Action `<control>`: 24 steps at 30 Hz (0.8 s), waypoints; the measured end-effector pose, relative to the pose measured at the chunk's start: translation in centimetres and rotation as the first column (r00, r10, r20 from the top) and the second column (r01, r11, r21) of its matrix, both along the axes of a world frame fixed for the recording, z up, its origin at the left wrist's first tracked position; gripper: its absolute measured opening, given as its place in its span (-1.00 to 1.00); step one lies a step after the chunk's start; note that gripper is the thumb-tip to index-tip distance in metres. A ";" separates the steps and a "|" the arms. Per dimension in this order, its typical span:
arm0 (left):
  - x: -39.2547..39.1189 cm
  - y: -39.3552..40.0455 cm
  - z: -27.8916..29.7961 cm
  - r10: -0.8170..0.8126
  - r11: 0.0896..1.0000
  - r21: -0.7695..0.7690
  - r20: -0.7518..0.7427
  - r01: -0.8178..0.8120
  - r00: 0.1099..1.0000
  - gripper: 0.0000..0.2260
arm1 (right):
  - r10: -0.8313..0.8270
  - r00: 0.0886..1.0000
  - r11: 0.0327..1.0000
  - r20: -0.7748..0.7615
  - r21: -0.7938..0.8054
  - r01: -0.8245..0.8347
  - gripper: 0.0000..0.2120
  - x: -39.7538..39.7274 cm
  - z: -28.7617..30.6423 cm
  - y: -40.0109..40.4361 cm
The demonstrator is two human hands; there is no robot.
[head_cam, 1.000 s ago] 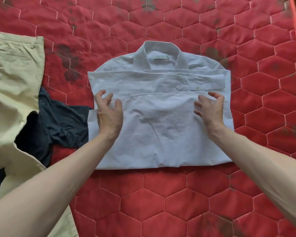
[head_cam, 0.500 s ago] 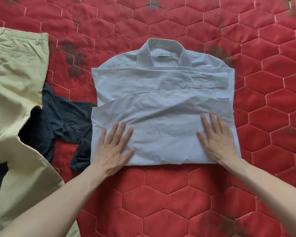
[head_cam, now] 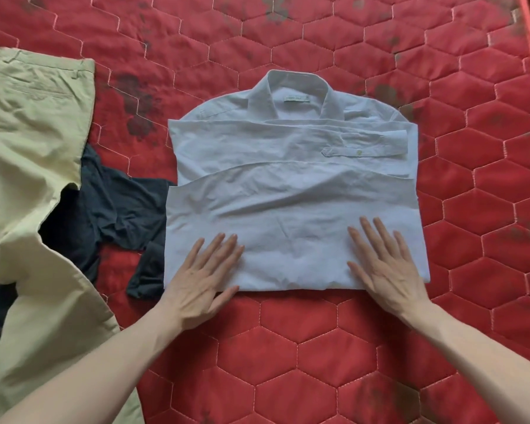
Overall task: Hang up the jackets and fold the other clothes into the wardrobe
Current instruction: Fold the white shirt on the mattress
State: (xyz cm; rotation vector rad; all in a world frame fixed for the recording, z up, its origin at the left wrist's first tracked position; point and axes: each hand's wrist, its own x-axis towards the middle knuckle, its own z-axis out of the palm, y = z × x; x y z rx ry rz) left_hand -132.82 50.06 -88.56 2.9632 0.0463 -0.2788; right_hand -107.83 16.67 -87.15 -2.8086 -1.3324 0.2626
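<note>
Both hands lay flat with fingers spread — left hand [head_cam: 201, 278] and right hand [head_cam: 386, 264] pressing the near edge of the folded white shirt [head_cam: 288, 194]. It lay on the red quilt [head_cam: 318, 347] — beside dark clothing [head_cam: 117, 209] and beige trousers [head_cam: 28, 133].

White shirt [head_cam: 291, 191], folded flat, collar up

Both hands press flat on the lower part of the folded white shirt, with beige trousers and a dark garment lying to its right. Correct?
Not quite: in the head view the beige trousers and dark garment lie left of the folded white shirt. The left hand and right hand do press flat.
</note>
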 end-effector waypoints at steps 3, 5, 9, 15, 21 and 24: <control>1.7 -2.7 -0.2 0.151 0.988 -0.040 0.028 -0.150 0.988 -0.38 | -0.009 1.000 0.997 -0.027 0.072 0.011 -0.34 -2.6 -0.8 3.5; 3.5 -5.1 -0.2 0.252 0.966 -0.078 0.037 -0.248 0.967 -0.38 | -0.054 0.998 0.990 -0.043 0.127 0.059 -0.34 -4.6 -1.2 6.9; 7.0 -9.7 -0.4 0.328 0.939 -0.133 0.053 -0.319 0.943 -0.41 | -0.058 0.997 0.981 -0.048 0.183 0.065 -0.42 -7.7 -2.3 12.1; 6.3 -8.1 -2.2 0.273 0.961 -0.081 0.099 -0.266 0.957 -0.42 | -0.041 0.999 0.985 -0.014 0.169 0.043 -0.37 -6.0 -4.2 9.7; 1.8 -1.6 -3.2 0.255 0.967 -0.021 0.067 -0.254 0.965 -0.36 | -0.147 0.989 0.982 -0.012 0.117 0.147 -0.36 -2.2 -4.3 4.0; 0.1 0.8 -3.4 0.169 0.985 0.026 0.065 -0.171 0.983 -0.33 | -0.222 0.975 0.970 -0.017 0.096 0.222 -0.37 -0.7 -3.9 1.6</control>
